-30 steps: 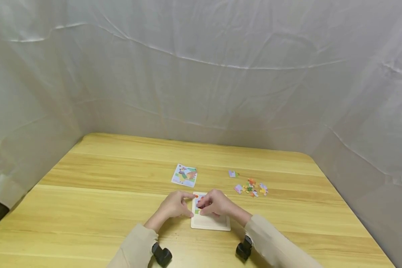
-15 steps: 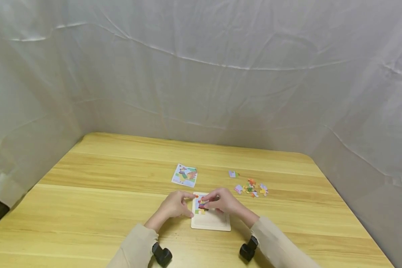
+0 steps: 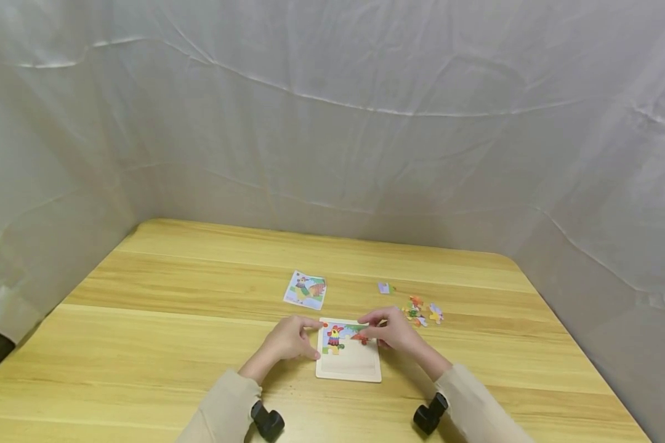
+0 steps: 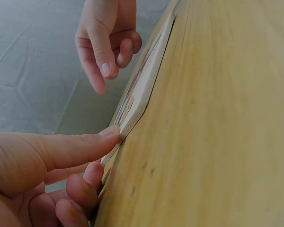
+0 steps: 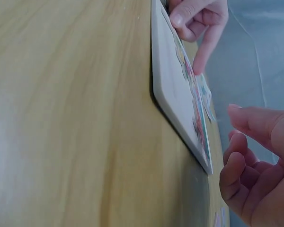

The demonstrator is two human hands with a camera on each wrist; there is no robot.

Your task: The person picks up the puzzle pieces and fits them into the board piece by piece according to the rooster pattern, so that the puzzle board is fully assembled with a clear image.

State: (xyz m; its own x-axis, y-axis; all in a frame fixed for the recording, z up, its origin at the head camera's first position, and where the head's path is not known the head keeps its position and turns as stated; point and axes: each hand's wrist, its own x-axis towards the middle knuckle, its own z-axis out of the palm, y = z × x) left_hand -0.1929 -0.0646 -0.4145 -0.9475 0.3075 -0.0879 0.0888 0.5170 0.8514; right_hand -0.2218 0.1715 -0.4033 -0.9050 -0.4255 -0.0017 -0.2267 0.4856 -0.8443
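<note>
A shallow pale puzzle tray (image 3: 348,367) lies on the table, with joined pieces showing a rooster head (image 3: 335,336) at its upper left and a red-brown part (image 3: 360,338) at its upper right. My left hand (image 3: 289,338) rests at the tray's left side, forefinger near the top corner and thumb lower on the rim. In the left wrist view that thumb (image 4: 92,147) touches the rim. Over the tray's right edge is my right hand (image 3: 396,332); the right wrist view shows its thumb and forefinger apart, with nothing between them.
Several loose puzzle pieces (image 3: 415,312) lie to the right of the tray, partly behind my right hand. One lilac and green piece (image 3: 385,288) sits farther back. A picture card (image 3: 306,290) lies behind the tray. Grey-white sheeting (image 3: 332,154) hangs around the table.
My right hand has moved right, off the rooster head to the tray's right edge, uncovering the pieces in the upper part. The left hand has stayed in place.
</note>
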